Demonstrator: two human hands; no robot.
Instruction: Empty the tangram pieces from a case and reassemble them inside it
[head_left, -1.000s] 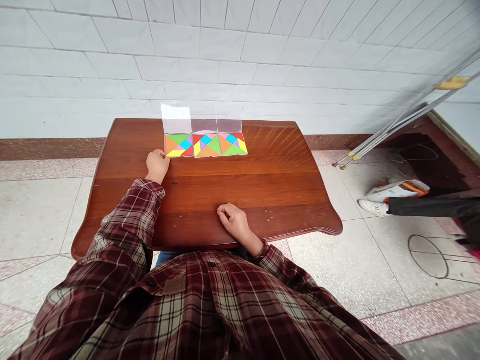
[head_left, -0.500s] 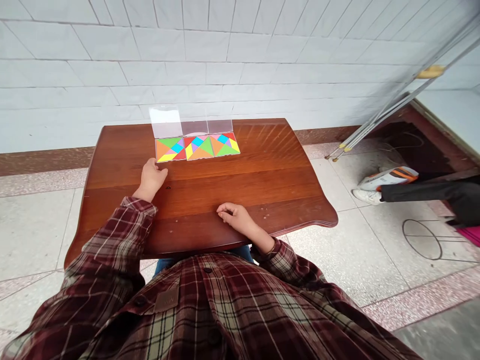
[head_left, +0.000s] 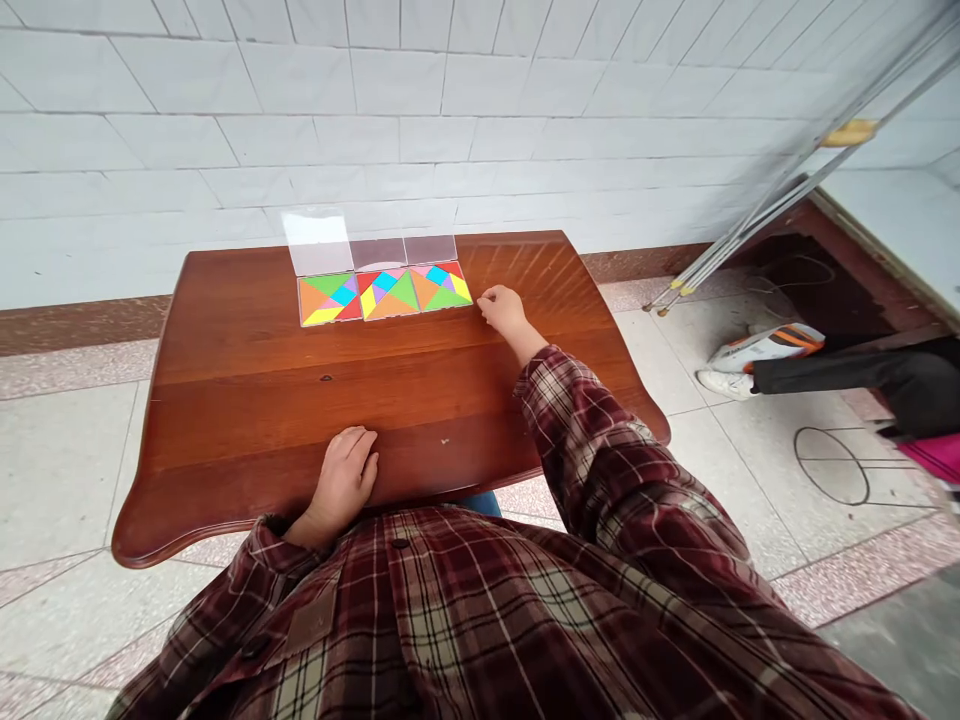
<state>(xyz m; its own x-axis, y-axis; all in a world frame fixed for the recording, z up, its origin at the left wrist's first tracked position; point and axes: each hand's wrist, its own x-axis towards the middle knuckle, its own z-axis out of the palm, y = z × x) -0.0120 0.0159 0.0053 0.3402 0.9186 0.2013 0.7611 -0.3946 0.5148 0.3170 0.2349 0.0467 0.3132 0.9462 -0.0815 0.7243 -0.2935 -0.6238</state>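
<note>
Three tangram sets lie side by side along the back of the wooden table (head_left: 405, 400): a left tangram (head_left: 330, 299), a middle tangram (head_left: 389, 293) and a right tangram (head_left: 445, 287). Each square tray holds coloured pieces, with a clear lid (head_left: 319, 243) raised behind it. My right hand (head_left: 504, 310) is just right of the right tangram, its fingers curled together with no object seen in them. Close to the table's front edge, my left hand (head_left: 347, 475) rests palm down, fingers lying on the wood and thumb apart, holding nothing.
A white tiled wall (head_left: 397, 90) rises behind the table. Metal crutches (head_left: 750, 220) lean at the right. Beyond the table's right side are another person's leg and white shoe (head_left: 726, 384), a white and orange bag (head_left: 772, 347) and a wire ring frame (head_left: 831, 466) on the floor.
My left hand has drawn back from the left tangram to the front edge. My right hand has moved forward and right, beside the right tangram. The tangrams keep their arrangement.
</note>
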